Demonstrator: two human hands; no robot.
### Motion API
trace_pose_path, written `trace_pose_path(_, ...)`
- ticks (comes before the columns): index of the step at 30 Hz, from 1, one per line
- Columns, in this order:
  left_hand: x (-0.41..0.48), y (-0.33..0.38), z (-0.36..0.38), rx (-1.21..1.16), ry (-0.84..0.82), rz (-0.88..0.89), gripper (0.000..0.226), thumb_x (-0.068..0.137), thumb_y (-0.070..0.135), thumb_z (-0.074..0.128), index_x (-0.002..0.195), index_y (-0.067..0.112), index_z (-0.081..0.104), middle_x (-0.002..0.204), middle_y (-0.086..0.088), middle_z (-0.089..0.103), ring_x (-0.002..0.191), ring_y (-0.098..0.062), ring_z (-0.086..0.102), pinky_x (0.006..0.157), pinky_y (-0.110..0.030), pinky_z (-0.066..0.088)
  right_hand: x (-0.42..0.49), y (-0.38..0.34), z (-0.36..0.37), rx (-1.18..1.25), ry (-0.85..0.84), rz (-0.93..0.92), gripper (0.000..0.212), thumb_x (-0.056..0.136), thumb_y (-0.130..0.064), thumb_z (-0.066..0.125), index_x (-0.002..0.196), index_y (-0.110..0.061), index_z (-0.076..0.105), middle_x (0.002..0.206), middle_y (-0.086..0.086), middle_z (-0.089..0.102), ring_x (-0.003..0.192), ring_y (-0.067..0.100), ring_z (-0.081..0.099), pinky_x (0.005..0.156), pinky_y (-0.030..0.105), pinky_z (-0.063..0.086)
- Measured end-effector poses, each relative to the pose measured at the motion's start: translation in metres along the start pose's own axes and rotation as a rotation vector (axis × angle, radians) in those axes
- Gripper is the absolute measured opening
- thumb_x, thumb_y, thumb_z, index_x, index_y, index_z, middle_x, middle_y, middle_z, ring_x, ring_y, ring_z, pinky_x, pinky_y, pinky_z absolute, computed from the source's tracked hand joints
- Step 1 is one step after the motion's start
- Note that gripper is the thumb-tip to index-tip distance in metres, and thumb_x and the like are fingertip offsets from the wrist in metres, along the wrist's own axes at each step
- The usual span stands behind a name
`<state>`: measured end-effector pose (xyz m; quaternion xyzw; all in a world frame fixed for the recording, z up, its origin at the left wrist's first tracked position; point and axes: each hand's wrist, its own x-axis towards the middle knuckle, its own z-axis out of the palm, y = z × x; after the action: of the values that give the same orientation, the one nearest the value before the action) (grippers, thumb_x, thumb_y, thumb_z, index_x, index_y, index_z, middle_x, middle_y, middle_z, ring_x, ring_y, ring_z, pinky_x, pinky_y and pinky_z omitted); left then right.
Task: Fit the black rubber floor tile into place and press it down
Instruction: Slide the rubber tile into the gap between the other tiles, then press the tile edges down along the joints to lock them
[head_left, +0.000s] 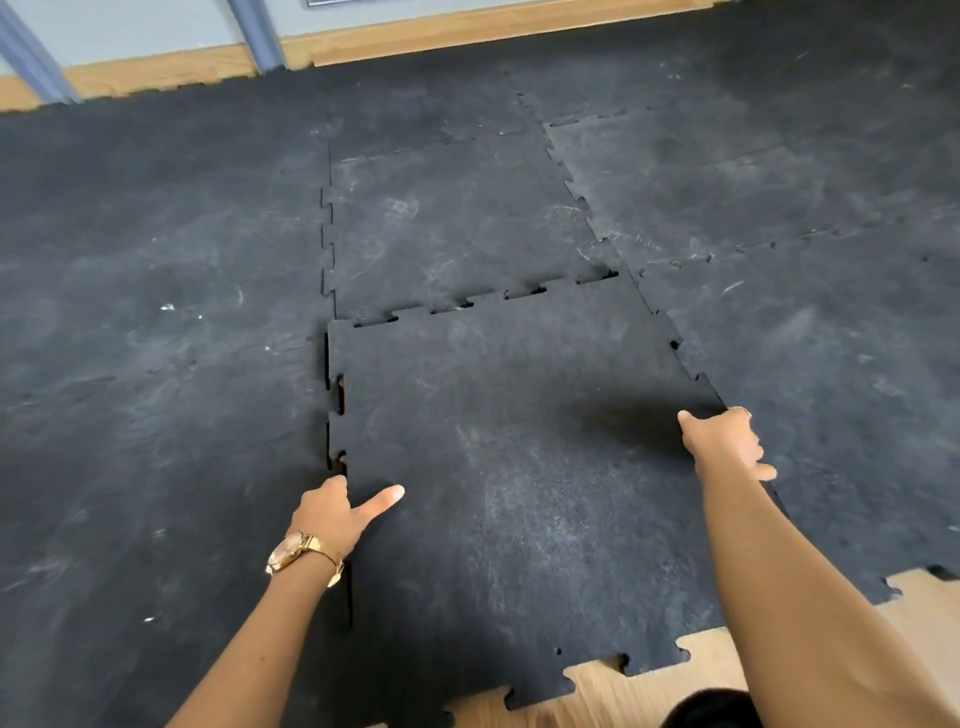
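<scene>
Head view: I see my left hand (337, 512) curled over the left edge of the black rubber floor tile (509, 467), thumb stretched flat across the top face and the other fingers tucked down out of sight at the seam, so it grips the rim. A gold wristwatch (298, 553) with a metal band sits on that wrist. My right hand (724, 441) clamps the tile's right edge the same way, thumb lying on top, fingers wrapped over and under the rim.

The tile spans the space between my two hands. It is a matte, speckled slab with jigsaw-shaped tabs and notches cut along every side. Beyond my fingertips its far teeth sit partly in the notches of the neighbouring tile, with dark slits still open along that joint. By my left hand the side seam gapes, showing wood colour through the notches. By my right hand the edge rides over the next tile.

Outward lies the laid rubber flooring (156, 260), scuffed and chalky grey. Below my forearms bare wooden floor (649, 670) shows. Far ahead a wooden baseboard (415, 34) meets a pale wall.
</scene>
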<state>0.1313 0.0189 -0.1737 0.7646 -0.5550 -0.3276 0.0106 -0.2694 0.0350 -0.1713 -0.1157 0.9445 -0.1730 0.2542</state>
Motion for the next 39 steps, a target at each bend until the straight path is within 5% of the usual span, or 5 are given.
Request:
trace_pose_path(11, -0.016, -0.005, -0.004, 0.053, -0.018, -0.041, 0.062, 0.077, 0.072, 0.056, 0.078, 0.012, 0.044, 0.085, -0.007, 0.058, 0.080, -0.031, 0.056, 0.073, -0.043, 0.048, -0.005, 0.003, 0.007, -0.056, 0.038, -0.041, 0.059, 0.089, -0.036, 0.060, 0.137, -0.007, 0.041, 0.142, 0.015, 0.043, 0.133, 0.033, 0.034, 0.107, 0.051, 0.019)
trace_pose_path(19, -0.014, 0.011, 0.005, 0.467, 0.051, -0.018, 0.071, 0.089, 0.066, 0.037, 0.117, 0.001, 0.045, 0.118, -0.019, 0.056, 0.109, -0.038, 0.058, 0.080, -0.044, 0.048, -0.017, -0.004, 0.017, -0.187, 0.172, -0.023, 0.048, 0.084, -0.022, 0.061, 0.126, -0.002, 0.050, 0.136, 0.014, 0.034, 0.123, 0.034, 0.033, 0.100, 0.044, 0.026)
trace_pose_path(24, -0.020, 0.018, 0.016, 0.528, 0.065, -0.067, 0.071, 0.096, 0.056, 0.036, 0.132, -0.004, 0.037, 0.126, -0.025, 0.053, 0.114, -0.038, 0.057, 0.086, -0.044, 0.052, -0.027, -0.030, 0.037, -0.091, 0.126, 0.025, 0.091, 0.086, -0.043, 0.060, 0.149, 0.001, 0.012, 0.147, 0.013, 0.025, 0.130, 0.033, 0.028, 0.108, 0.048, 0.020)
trace_pose_path(28, -0.043, 0.047, 0.033, 0.700, -0.036, -0.137, 0.074, 0.101, 0.045, 0.032, 0.152, 0.001, 0.001, 0.150, -0.042, 0.011, 0.141, -0.054, 0.016, 0.110, -0.062, 0.024, -0.026, -0.040, 0.046, -0.152, 0.070, -0.102, 0.103, 0.086, -0.058, 0.055, 0.152, -0.003, 0.000, 0.160, 0.014, 0.001, 0.146, 0.037, -0.004, 0.114, 0.059, -0.002)
trace_pose_path(39, 0.090, 0.258, 0.066, 0.519, -0.086, 0.739, 0.078, 0.100, 0.049, 0.036, 0.153, 0.003, 0.004, 0.162, -0.017, -0.004, 0.150, -0.030, -0.004, 0.120, -0.045, 0.008, 0.032, -0.018, 0.051, -0.389, 0.159, -0.641, 0.106, 0.078, -0.085, 0.014, 0.153, -0.012, -0.005, 0.162, 0.007, 0.004, 0.149, 0.024, -0.004, 0.120, 0.047, -0.001)
